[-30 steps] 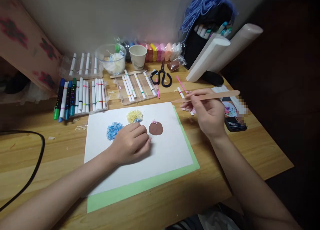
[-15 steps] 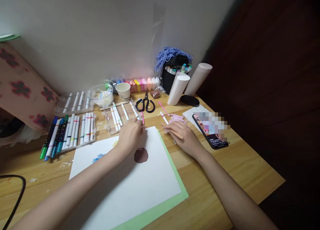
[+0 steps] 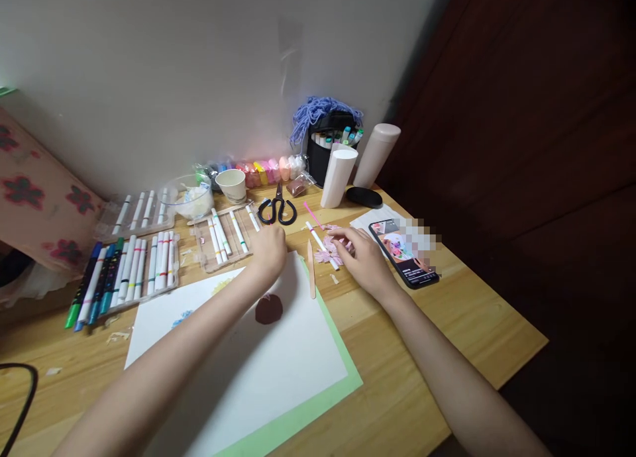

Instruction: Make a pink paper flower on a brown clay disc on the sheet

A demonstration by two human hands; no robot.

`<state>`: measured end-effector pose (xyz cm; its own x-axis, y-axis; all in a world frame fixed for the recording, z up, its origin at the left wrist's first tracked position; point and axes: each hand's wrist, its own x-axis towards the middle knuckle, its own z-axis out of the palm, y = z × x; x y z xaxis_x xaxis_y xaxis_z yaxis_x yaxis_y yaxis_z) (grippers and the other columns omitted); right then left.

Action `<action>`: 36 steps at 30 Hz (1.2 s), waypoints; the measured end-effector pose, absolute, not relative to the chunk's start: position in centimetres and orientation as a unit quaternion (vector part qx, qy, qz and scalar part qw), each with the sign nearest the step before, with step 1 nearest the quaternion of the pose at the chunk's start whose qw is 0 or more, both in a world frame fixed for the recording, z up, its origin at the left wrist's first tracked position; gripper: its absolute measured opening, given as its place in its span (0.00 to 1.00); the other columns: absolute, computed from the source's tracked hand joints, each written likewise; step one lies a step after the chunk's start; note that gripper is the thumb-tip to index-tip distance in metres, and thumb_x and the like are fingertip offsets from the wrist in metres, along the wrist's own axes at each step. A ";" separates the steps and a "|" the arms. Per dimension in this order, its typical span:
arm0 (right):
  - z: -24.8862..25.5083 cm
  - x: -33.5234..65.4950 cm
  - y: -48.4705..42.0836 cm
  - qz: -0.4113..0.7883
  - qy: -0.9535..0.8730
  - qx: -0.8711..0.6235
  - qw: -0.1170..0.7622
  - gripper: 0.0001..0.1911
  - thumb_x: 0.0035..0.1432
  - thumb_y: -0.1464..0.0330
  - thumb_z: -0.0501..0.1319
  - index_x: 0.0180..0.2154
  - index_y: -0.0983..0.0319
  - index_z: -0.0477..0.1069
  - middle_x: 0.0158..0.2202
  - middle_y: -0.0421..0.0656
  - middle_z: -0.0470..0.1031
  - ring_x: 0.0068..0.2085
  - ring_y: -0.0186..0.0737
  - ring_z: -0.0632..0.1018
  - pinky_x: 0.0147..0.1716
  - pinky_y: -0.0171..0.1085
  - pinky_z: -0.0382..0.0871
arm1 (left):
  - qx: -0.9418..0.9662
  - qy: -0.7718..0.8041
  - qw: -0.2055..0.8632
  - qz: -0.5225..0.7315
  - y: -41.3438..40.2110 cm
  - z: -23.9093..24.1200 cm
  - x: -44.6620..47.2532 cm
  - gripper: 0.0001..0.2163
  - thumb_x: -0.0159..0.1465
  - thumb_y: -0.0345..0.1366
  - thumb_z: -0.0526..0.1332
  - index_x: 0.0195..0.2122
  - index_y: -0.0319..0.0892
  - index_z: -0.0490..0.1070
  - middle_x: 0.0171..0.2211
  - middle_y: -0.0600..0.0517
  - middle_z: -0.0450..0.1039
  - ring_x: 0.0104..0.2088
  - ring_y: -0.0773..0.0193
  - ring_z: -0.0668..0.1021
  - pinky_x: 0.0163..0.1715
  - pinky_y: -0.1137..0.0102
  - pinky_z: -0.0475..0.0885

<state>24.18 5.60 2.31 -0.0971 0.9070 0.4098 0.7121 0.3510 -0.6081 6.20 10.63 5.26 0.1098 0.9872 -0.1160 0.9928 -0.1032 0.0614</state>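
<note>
My left hand (image 3: pixel 268 252) is closed above the top edge of the white paper (image 3: pixel 293 364). Its fingertips face away, and I cannot make out what they hold; a bit of pink shows just beyond them. My right hand (image 3: pixel 362 258) has its fingers apart, reaching over crumpled pink pieces (image 3: pixel 328 246). Beside them lies a white marker (image 3: pixel 318 238). A flat wooden stick (image 3: pixel 311 271) rests across the paper's right edge. On the paper are a dark brown round shape (image 3: pixel 269 309), a blue patch (image 3: pixel 182 318) and a yellow patch (image 3: pixel 221 285), partly behind my left arm.
Black-handled scissors (image 3: pixel 278 208), a paper cup (image 3: pixel 231 185) and a clear bowl (image 3: pixel 191 202) stand behind. Marker trays (image 3: pixel 149 265) lie left. A phone (image 3: pixel 405 255) is right of my right hand. White containers (image 3: pixel 339 179) and a black pen holder (image 3: pixel 320 159) stand by the wall.
My right hand has let go of the wooden stick, which now lies at the paper's right edge, and has moved over the pink pieces. The view has shifted slightly right.
</note>
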 end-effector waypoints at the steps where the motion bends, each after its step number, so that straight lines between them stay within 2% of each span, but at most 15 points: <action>1: 2.4 24.2 5.6 0.136 -0.723 -0.558 0.385 0.10 0.61 0.72 0.55 0.43 0.60 0.71 0.43 0.47 0.76 0.42 0.45 0.74 0.43 0.44 0.69 | 0.744 0.665 0.062 -0.021 10.4 5.6 6.1 0.09 0.54 0.22 0.57 0.31 0.33 0.76 0.31 0.34 0.77 0.36 0.46 0.80 0.29 0.66 0.69; 4: 2.5 24.0 5.3 0.143 -0.748 -0.527 0.377 0.13 0.61 0.73 0.55 0.47 0.60 0.69 0.43 0.47 0.76 0.42 0.43 0.75 0.44 0.43 0.69 | 0.756 0.651 0.057 -0.010 8.9 6.7 5.3 0.07 0.54 0.25 0.56 0.26 0.36 0.74 0.28 0.37 0.76 0.32 0.49 0.79 0.25 0.68 0.66; 6: 2.5 23.7 5.1 0.152 -0.785 -0.488 0.350 0.16 0.62 0.73 0.54 0.50 0.57 0.68 0.41 0.45 0.76 0.42 0.43 0.75 0.44 0.43 0.69 | 0.766 0.641 0.052 0.001 7.5 7.4 4.8 0.08 0.53 0.26 0.55 0.22 0.38 0.71 0.22 0.41 0.74 0.26 0.53 0.78 0.21 0.69 0.61; 9: 2.3 23.0 4.7 0.162 -0.830 -0.437 0.306 0.19 0.62 0.74 0.54 0.54 0.55 0.66 0.39 0.44 0.76 0.41 0.42 0.75 0.42 0.42 0.70 | 0.796 0.602 0.063 0.029 5.6 7.7 4.4 0.10 0.52 0.27 0.55 0.14 0.41 0.63 0.14 0.48 0.66 0.16 0.62 0.70 0.16 0.70 0.53; 12: 1.9 22.2 4.4 0.148 -0.858 -0.402 0.284 0.19 0.61 0.74 0.55 0.53 0.56 0.67 0.37 0.44 0.76 0.41 0.43 0.74 0.41 0.41 0.70 | 0.821 0.554 0.118 0.073 4.2 7.3 4.6 0.13 0.53 0.29 0.55 0.13 0.42 0.59 0.11 0.53 0.62 0.13 0.68 0.63 0.16 0.72 0.53; 15: 1.6 21.9 4.2 0.134 -0.876 -0.371 0.278 0.13 0.60 0.74 0.55 0.46 0.59 0.72 0.34 0.45 0.75 0.39 0.43 0.73 0.38 0.40 0.69 | 0.829 0.526 0.167 0.087 3.3 7.3 5.2 0.11 0.54 0.30 0.57 0.15 0.41 0.62 0.13 0.53 0.65 0.14 0.68 0.65 0.17 0.73 0.54; 18: 2.0 22.5 4.4 0.126 -0.859 -0.389 0.307 0.12 0.62 0.75 0.52 0.40 0.60 0.73 0.35 0.46 0.75 0.40 0.42 0.74 0.38 0.40 0.69 | 0.827 0.526 0.181 0.077 3.0 7.7 5.8 0.10 0.58 0.31 0.57 0.19 0.40 0.67 0.18 0.50 0.71 0.17 0.65 0.70 0.19 0.72 0.56; 21: 2.9 24.1 4.9 0.126 -0.770 -0.466 0.417 0.11 0.65 0.71 0.51 0.40 0.61 0.72 0.37 0.46 0.76 0.41 0.41 0.75 0.41 0.40 0.68 | 0.818 0.544 0.170 0.082 4.2 7.6 6.4 0.11 0.63 0.35 0.54 0.25 0.40 0.71 0.25 0.48 0.76 0.24 0.60 0.75 0.22 0.71 0.60; 25: 3.3 25.7 5.5 0.181 -0.618 -0.537 0.545 0.15 0.67 0.62 0.50 0.39 0.61 0.72 0.30 0.41 0.73 0.31 0.35 0.74 0.30 0.34 0.67 | 0.828 0.530 0.157 0.090 7.4 5.9 7.8 0.08 0.64 0.33 0.55 0.37 0.38 0.73 0.36 0.45 0.75 0.35 0.57 0.77 0.31 0.68 0.66; 27: 3.1 25.9 5.7 0.199 -0.597 -0.542 0.557 0.16 0.66 0.59 0.50 0.38 0.61 0.72 0.30 0.41 0.73 0.29 0.34 0.73 0.27 0.32 0.65 | 0.833 0.521 0.162 0.089 8.8 4.9 8.6 0.07 0.63 0.34 0.57 0.37 0.38 0.73 0.38 0.44 0.74 0.37 0.58 0.76 0.34 0.68 0.68; 31: 2.9 25.8 5.7 0.187 -0.619 -0.543 0.536 0.16 0.66 0.59 0.50 0.37 0.61 0.72 0.32 0.42 0.75 0.33 0.36 0.75 0.30 0.33 0.66 | 0.836 0.510 0.180 0.092 9.9 4.0 9.4 0.07 0.60 0.38 0.61 0.33 0.39 0.74 0.37 0.46 0.73 0.36 0.59 0.75 0.34 0.69 0.68; 36: 3.2 25.8 5.5 0.165 -0.630 -0.546 0.527 0.15 0.66 0.60 0.50 0.37 0.60 0.71 0.32 0.42 0.75 0.34 0.37 0.76 0.31 0.34 0.68 | 0.837 0.488 0.219 0.113 9.9 3.7 9.3 0.04 0.57 0.35 0.63 0.31 0.40 0.74 0.34 0.48 0.73 0.34 0.60 0.75 0.33 0.69 0.67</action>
